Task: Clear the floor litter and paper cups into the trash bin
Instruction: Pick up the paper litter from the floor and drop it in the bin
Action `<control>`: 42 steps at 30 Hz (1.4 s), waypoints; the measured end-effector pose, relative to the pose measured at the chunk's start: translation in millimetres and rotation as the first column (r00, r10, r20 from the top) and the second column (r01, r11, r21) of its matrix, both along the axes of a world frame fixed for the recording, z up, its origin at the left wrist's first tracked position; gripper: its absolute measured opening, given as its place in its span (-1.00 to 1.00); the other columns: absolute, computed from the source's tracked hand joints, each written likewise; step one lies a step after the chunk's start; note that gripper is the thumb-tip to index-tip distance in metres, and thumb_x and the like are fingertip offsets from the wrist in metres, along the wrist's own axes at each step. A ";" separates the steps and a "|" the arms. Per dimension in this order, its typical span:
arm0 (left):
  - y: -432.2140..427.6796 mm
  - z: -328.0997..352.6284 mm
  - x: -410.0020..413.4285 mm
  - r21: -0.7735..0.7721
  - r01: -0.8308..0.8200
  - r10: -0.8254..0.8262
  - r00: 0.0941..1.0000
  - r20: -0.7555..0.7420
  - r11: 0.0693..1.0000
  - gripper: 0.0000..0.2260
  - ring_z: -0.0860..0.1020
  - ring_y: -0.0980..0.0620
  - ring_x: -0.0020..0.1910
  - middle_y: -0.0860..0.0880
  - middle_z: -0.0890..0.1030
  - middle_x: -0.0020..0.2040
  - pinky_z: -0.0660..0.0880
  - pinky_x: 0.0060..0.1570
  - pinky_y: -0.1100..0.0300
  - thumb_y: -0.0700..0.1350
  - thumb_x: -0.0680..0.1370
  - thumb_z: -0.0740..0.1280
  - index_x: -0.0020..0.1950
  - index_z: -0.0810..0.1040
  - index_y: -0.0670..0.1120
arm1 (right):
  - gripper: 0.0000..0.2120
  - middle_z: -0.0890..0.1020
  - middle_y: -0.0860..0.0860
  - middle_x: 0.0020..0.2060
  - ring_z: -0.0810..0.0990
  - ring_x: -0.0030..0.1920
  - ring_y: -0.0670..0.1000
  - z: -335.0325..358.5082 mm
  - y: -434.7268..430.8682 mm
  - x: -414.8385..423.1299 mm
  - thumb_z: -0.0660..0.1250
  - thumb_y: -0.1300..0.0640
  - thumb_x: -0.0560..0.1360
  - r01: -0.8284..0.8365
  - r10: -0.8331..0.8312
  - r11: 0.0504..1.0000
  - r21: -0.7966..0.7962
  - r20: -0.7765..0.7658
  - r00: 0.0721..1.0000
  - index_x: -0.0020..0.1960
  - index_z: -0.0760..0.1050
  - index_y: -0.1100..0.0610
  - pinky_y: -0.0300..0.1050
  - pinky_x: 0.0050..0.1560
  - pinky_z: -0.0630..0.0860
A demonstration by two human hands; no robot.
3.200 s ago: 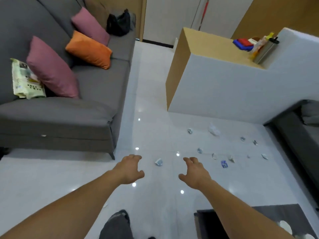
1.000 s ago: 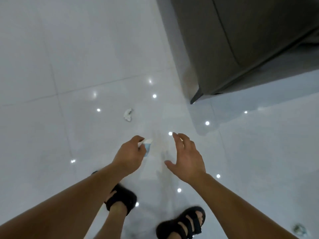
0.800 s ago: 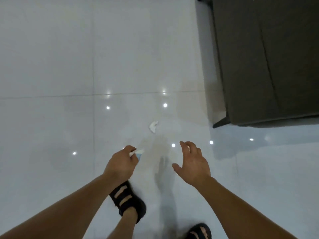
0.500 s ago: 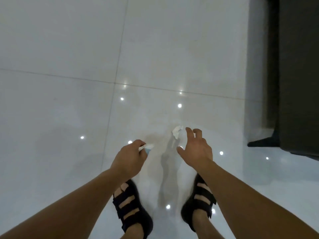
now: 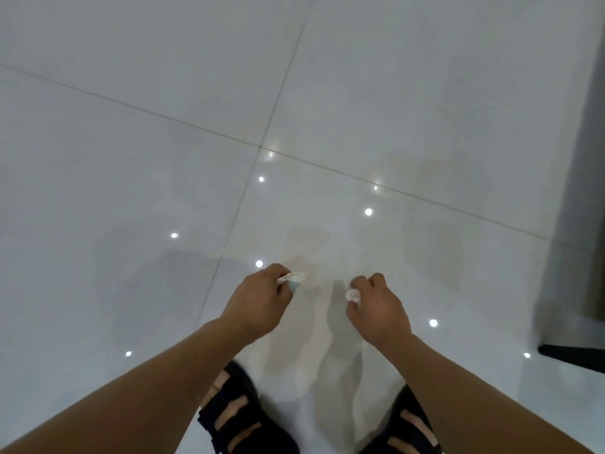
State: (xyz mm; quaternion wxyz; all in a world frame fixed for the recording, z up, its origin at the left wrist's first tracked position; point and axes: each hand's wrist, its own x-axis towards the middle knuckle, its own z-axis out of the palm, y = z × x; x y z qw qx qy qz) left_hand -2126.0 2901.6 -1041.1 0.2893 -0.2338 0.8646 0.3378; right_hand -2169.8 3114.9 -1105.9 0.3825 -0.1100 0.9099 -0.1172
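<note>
The person looks straight down at a glossy white tiled floor [image 5: 131, 158], both bare forearms reaching in from the bottom of the frame toward its lower middle. The left hand [image 5: 262, 303] is curled, its thumb and fingers pinching a flattened scrap [image 5: 295, 278] of white paper with a pale blue edge. The scrap sticks out of the grip toward the right, off the floor. It may be a crushed paper cup, though it is too small and creased to say for sure, and whether anything sits inside it cannot be seen. The right hand [image 5: 376, 306], just right of centre, is closed in a loose fist around a small white wad [image 5: 353, 294] of litter, which shows at the thumb side of the fist. The two hands are near each other but apart.

At the bottom edge two feet in black strapped sandals stand on the tile. The left sandal [image 5: 242, 417] is under the left forearm, and the right sandal [image 5: 409, 427] is partly hidden by the right forearm. Grey grout lines cross in the upper middle of the frame, and small bright light reflections dot the floor around the hands. Along the right edge stands a dark grey piece of furniture [image 5: 592, 158], its black foot [image 5: 569, 352] on the tile at lower right.
</note>
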 end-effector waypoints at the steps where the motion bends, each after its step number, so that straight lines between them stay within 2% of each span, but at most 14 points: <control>1: -2.2 17.3 -0.2 0.009 -0.010 0.010 1.000 0.000 1.000 -0.80 0.53 0.01 -0.21 0.04 0.56 -0.17 0.37 -0.27 0.19 0.01 0.59 0.19 0.13 0.51 0.00 | -0.76 0.39 0.07 0.06 0.50 -0.18 0.09 21.2 -6.3 -3.0 0.22 0.08 0.55 -0.027 0.027 1.000 -0.012 -0.004 1.000 0.19 0.43 0.11 -0.14 -0.15 0.46; 5: -18.0 111.7 -0.8 0.058 -0.052 0.054 0.998 -0.037 0.997 -0.81 0.55 0.03 -0.21 0.05 0.58 -0.18 0.45 -0.22 0.19 0.01 0.60 0.19 0.15 0.50 0.00 | -0.75 0.39 0.03 0.07 0.54 -0.15 0.07 134.6 -32.7 -30.4 0.22 0.03 0.56 -0.101 0.099 0.994 -0.051 -0.045 0.994 0.22 0.41 0.07 -0.15 -0.11 0.50; 9: -56.5 236.3 -2.2 0.035 -0.138 0.141 0.988 -0.065 0.990 -0.83 0.55 0.11 -0.23 0.10 0.58 -0.18 0.40 -0.28 0.26 -0.01 0.61 0.17 0.15 0.49 0.05 | -0.69 0.41 -0.02 0.12 0.56 -0.10 0.00 276.9 -67.4 -55.0 0.20 -0.02 0.57 -0.189 0.182 0.981 -0.051 -0.119 0.976 0.29 0.39 -0.02 -0.24 -0.11 0.46; 12: -100.9 347.6 -9.4 0.012 -0.198 0.197 0.967 -0.160 0.980 -0.78 0.56 0.06 -0.10 0.04 0.61 -0.04 0.39 -0.20 0.25 0.00 0.61 0.18 0.21 0.50 0.01 | -0.68 0.43 -0.02 0.15 0.57 -0.07 0.00 395.5 -111.0 -74.1 0.21 -0.04 0.56 -0.245 0.231 0.967 -0.066 -0.167 0.958 0.30 0.39 -0.04 -0.24 -0.10 0.45; 16: -167.8 495.0 -11.1 -0.034 -0.273 0.250 0.920 -0.302 0.962 -0.70 0.57 -0.07 0.01 -0.07 0.62 0.04 0.44 -0.09 0.17 0.08 0.61 0.19 0.22 0.50 -0.06 | -0.67 0.44 0.03 0.17 0.58 -0.03 0.09 547.0 -183.9 -87.7 0.22 -0.02 0.57 -0.347 0.319 0.936 -0.058 -0.271 0.908 0.30 0.41 0.02 -0.17 -0.08 0.46; 20: -230.0 602.2 3.5 -0.038 -0.376 0.325 0.845 -0.426 0.926 -0.66 0.56 -0.08 -0.05 -0.06 0.62 -0.01 0.44 -0.14 0.14 0.15 0.60 0.17 0.19 0.50 -0.06 | -0.61 0.44 0.03 0.21 0.57 0.01 0.10 649.1 -262.9 -84.1 0.22 -0.03 0.56 -0.470 0.423 0.881 -0.062 -0.342 0.839 0.36 0.39 0.02 -0.12 -0.05 0.49; 24: -281.0 654.4 27.1 -0.057 -0.465 0.394 0.803 -0.448 0.884 -0.63 0.55 -0.04 -0.12 -0.02 0.61 -0.08 0.41 -0.20 0.16 0.20 0.59 0.15 0.16 0.50 -0.05 | -0.60 0.46 -0.01 0.20 0.57 0.03 0.07 701.0 -333.8 -82.1 0.23 -0.06 0.55 -0.552 0.484 0.830 -0.083 -0.387 0.785 0.37 0.39 -0.02 -0.13 -0.04 0.47; 29: -342.8 671.5 27.6 -0.101 -0.516 0.440 0.804 -0.400 0.851 -0.61 0.55 -0.02 -0.15 -0.01 0.61 -0.10 0.39 -0.23 0.17 0.22 0.59 0.13 0.13 0.50 -0.06 | -0.59 0.46 -0.02 0.21 0.56 0.07 0.04 723.4 -418.1 -108.4 0.21 -0.05 0.55 -0.650 0.557 0.754 -0.098 -0.430 0.711 0.38 0.38 -0.03 -0.15 -0.04 0.45; 32: -390.0 681.3 2.8 -0.088 -0.536 0.469 0.797 -0.381 0.840 -0.63 0.57 -0.02 -0.15 -0.02 0.61 -0.11 0.47 -0.18 0.15 0.21 0.59 0.14 0.12 0.50 -0.05 | -0.59 0.46 -0.02 0.22 0.56 0.08 0.04 727.9 -474.3 -141.2 0.21 -0.05 0.55 -0.668 0.563 0.735 -0.121 -0.440 0.700 0.39 0.37 -0.03 -0.12 0.02 0.48; 38: -494.2 707.3 -46.2 -0.102 -0.641 0.563 0.730 -0.386 0.761 -0.64 0.57 -0.02 -0.13 -0.02 0.63 -0.10 0.49 -0.15 0.14 0.21 0.58 0.16 0.09 0.51 -0.05 | -0.59 0.47 -0.02 0.22 0.57 0.06 0.03 747.9 -593.2 -209.7 0.20 -0.04 0.55 -0.737 0.613 0.656 -0.164 -0.453 0.647 0.39 0.37 -0.03 -0.11 0.04 0.51; 42: -560.7 717.8 -63.4 -0.054 -0.736 0.648 0.626 -0.433 0.675 -0.67 0.59 -0.01 -0.13 -0.02 0.63 -0.13 0.51 -0.14 0.13 0.18 0.58 0.18 0.09 0.51 -0.05 | -0.58 0.46 -0.02 0.22 0.58 0.05 0.04 762.5 -682.0 -242.2 0.21 -0.03 0.55 -0.789 0.652 0.594 -0.156 -0.482 0.586 0.39 0.37 -0.03 -0.13 -0.02 0.48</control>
